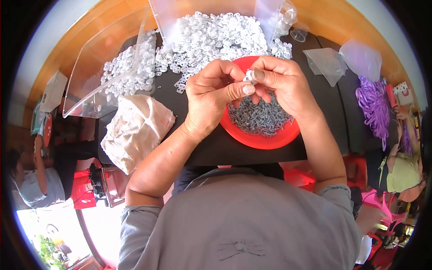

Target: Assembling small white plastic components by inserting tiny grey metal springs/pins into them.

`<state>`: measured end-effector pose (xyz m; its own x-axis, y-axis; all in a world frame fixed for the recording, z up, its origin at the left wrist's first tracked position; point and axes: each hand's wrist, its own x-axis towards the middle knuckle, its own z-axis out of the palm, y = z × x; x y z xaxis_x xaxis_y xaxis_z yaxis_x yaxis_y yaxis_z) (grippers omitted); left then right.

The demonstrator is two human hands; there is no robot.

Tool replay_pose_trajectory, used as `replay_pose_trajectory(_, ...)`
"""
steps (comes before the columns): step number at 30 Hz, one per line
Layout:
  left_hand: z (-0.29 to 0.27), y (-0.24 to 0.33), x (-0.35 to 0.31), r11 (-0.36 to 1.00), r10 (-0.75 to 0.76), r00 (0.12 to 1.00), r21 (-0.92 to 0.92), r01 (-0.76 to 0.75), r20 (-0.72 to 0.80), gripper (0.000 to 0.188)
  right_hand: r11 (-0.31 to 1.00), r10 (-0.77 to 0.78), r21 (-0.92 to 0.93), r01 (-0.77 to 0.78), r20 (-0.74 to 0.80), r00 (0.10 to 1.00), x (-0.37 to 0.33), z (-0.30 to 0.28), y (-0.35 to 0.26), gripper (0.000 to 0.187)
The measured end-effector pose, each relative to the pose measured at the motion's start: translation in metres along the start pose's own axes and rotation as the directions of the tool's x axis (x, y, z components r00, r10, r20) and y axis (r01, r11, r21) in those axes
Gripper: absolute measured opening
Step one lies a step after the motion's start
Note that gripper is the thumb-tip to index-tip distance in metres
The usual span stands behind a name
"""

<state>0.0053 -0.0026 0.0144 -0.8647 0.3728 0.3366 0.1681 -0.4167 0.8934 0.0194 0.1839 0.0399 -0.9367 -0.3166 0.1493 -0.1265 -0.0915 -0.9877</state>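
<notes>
My left hand (pixel 210 92) and my right hand (pixel 284 85) meet above a red bowl (pixel 265 144). Both are closed, thumbs and fingertips pinching one small white plastic piece (pixel 248 77) with dark holes. Whether a screw is in it, I cannot tell, as the fingers cover most of it. Grey screws (pixel 258 119) fill the bowl below. Beyond my hands, a large heap of similar white plastic pieces (pixel 216 36) spills from a clear bin onto the black table (pixel 211 150).
On the left stand a clear plastic bin (pixel 85 81) with more white pieces beside it and a crumpled off-white cloth (pixel 132 128). To the right lie clear plastic bags (pixel 326 63) and a purple strap bundle (pixel 372 108). Other people sit at the left (pixel 40 184) and right (pixel 402 173).
</notes>
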Motion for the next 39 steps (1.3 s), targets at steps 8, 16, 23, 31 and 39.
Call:
replay_pose_trajectory(8,0.004,0.004,-0.001,0.995,0.095,0.982,-0.051,-0.087,0.162,0.024,0.997,-0.025,0.076,0.024,0.024,0.999,-0.008,0.001,-0.001,0.024)
replay_pose_trajectory(16,0.010,0.002,-0.004,0.987,0.158,0.981,-0.058,-0.152,0.113,0.028,0.994,0.012,0.106,-0.007,-0.042,0.999,-0.012,0.011,-0.005,0.023)
replay_pose_trajectory(23,0.004,0.001,-0.006,0.991,0.126,0.984,0.033,-0.131,0.126,0.031,0.992,0.059,0.116,-0.057,-0.008,0.998,-0.013,0.012,-0.005,0.021)
replay_pose_trajectory(31,-0.006,0.002,-0.002,0.956,0.256,0.935,0.078,-0.282,0.244,0.026,0.981,0.053,0.181,-0.068,0.089,0.995,-0.015,0.014,-0.001,0.021)
replay_pose_trajectory(39,-0.007,-0.004,0.003,0.976,0.205,0.957,0.029,-0.216,0.206,0.030,0.978,0.056,0.196,-0.068,0.064,0.996,-0.010,0.014,0.008,0.023)
